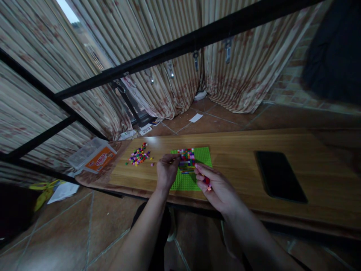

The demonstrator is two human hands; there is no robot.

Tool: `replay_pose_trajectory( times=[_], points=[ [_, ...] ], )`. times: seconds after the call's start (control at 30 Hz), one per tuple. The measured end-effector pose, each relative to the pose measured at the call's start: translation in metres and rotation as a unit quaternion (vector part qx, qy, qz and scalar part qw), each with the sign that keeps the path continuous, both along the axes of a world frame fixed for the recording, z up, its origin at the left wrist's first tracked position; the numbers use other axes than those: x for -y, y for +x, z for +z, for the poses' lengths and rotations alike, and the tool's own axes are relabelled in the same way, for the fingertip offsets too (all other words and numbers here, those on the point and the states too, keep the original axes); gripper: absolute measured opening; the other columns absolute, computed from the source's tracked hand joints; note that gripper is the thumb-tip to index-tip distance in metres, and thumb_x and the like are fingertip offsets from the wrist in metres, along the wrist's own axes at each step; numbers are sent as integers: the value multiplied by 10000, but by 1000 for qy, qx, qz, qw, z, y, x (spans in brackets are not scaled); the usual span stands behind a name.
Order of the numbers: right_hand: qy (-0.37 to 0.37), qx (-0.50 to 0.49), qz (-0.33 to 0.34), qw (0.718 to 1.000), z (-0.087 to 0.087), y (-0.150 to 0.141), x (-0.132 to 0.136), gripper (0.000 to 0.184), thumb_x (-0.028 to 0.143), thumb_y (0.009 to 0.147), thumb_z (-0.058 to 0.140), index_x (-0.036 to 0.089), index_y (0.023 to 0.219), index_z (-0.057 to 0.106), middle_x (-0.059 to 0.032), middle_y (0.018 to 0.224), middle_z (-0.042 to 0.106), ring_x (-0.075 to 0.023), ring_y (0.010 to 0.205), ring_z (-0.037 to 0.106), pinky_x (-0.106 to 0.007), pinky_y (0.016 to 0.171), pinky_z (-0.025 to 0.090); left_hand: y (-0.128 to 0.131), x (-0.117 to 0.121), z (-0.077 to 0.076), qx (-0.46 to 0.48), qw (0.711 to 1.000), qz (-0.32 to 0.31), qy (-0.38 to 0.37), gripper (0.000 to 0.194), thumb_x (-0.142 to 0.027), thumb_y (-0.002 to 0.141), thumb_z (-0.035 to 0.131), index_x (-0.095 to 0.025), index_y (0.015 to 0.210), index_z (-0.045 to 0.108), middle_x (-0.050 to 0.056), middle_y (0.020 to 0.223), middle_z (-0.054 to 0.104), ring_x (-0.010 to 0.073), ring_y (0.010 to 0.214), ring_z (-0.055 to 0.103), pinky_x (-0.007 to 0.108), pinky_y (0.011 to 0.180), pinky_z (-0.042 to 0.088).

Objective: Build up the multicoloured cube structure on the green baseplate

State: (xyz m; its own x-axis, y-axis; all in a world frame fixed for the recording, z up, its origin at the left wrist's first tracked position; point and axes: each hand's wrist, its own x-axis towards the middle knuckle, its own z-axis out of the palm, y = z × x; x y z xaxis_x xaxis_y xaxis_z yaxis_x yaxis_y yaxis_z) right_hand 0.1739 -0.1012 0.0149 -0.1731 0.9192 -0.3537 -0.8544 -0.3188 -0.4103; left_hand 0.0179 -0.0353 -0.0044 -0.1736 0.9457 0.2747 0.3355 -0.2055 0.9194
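Observation:
A green baseplate (203,155) lies on a wooden table (239,146). A block of small multicoloured bricks (186,158) is built on its near-left part. My left hand (167,171) rests on the plate's left edge, fingers curled, fingertips touching the brick block. My right hand (218,188) hovers just right of the block, fingers closed round a few small red and pink bricks (208,183). A loose pile of coloured bricks (139,155) lies to the left on the table.
A dark tablet (279,176) lies flat on the table to the right. A clear plastic box with an orange label (94,155) sits past the table's left end. Black metal bars (183,43) cross overhead, with striped curtains (248,71) behind.

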Motion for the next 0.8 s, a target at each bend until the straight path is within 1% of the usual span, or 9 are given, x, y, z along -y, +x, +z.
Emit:
replay_pose_trajectory(
  times=[0.1, 0.17, 0.23, 0.33, 0.43, 0.53, 0.7, 0.8],
  points=[
    [3, 0, 3, 1000, -1, 0, 0, 183, 122, 615, 825, 94, 751, 707, -3, 678, 638, -14, 511, 483, -94, 381, 310, 2, 2, -1, 4, 1000, 1, 8, 168, -237, 701, 685, -187, 835, 773, 40, 798, 709, 139, 721, 636, 259, 699, 499],
    [3, 3, 2, 1000, -2, 1, 0, 210, 128, 606, 832, 86, 773, 711, -5, 681, 633, -14, 517, 483, -95, 384, 312, 5, 2, -2, 26, 1000, 9, 4, 159, -235, 684, 700, -182, 816, 772, 40, 790, 714, 142, 720, 638, 265, 705, 502],
    [-2, 5, 2, 1000, -2, 1, 0, 241, 134, 589, 842, 82, 786, 714, -4, 682, 628, -14, 516, 480, -96, 382, 309, 9, 3, -2, 78, 997, 20, -13, 157, -235, 659, 718, -173, 795, 768, 38, 772, 724, 143, 698, 643, 271, 699, 508],
    [-6, 4, 6, 1000, -2, 1, 0, 260, 145, 571, 855, 85, 783, 716, 1, 681, 622, -13, 516, 474, -97, 377, 305, 16, 4, -1, 167, 984, 33, -44, 170, -230, 624, 740, -160, 778, 762, 33, 737, 736, 146, 655, 651, 276, 682, 512],
    [-3, 5, 9, 1000, -1, 1, 0, 247, 148, 573, 855, 93, 770, 718, 1, 682, 623, -13, 521, 470, -96, 379, 305, 20, 6, 1, 204, 977, 41, -46, 161, -198, 602, 746, -156, 758, 757, 28, 729, 739, 144, 657, 657, 273, 695, 513],
    [-2, 5, 9, 1000, 0, 2, 0, 223, 146, 585, 850, 102, 760, 717, 0, 682, 625, -14, 525, 468, -94, 385, 309, 20, 7, 0, 203, 977, 49, -37, 139, -175, 611, 728, -160, 747, 754, 20, 722, 738, 143, 674, 660, 268, 717, 513],
    [-5, 4, 8, 1000, 0, 2, 0, 211, 147, 595, 844, 109, 757, 714, 1, 677, 627, -18, 530, 470, -99, 388, 310, 17, 8, 1, 148, 987, 52, -30, 117, -187, 650, 693, -157, 750, 745, 27, 732, 741, 158, 698, 673, 266, 711, 516],
    [-4, 3, 8, 1000, 0, 2, 0, 224, 143, 586, 846, 100, 762, 713, -2, 676, 627, -19, 528, 471, -101, 386, 307, 16, 8, 2, 126, 991, 49, -27, 111, -188, 666, 679, -156, 755, 735, 24, 727, 735, 153, 691, 669, 255, 693, 510]
  ],
)
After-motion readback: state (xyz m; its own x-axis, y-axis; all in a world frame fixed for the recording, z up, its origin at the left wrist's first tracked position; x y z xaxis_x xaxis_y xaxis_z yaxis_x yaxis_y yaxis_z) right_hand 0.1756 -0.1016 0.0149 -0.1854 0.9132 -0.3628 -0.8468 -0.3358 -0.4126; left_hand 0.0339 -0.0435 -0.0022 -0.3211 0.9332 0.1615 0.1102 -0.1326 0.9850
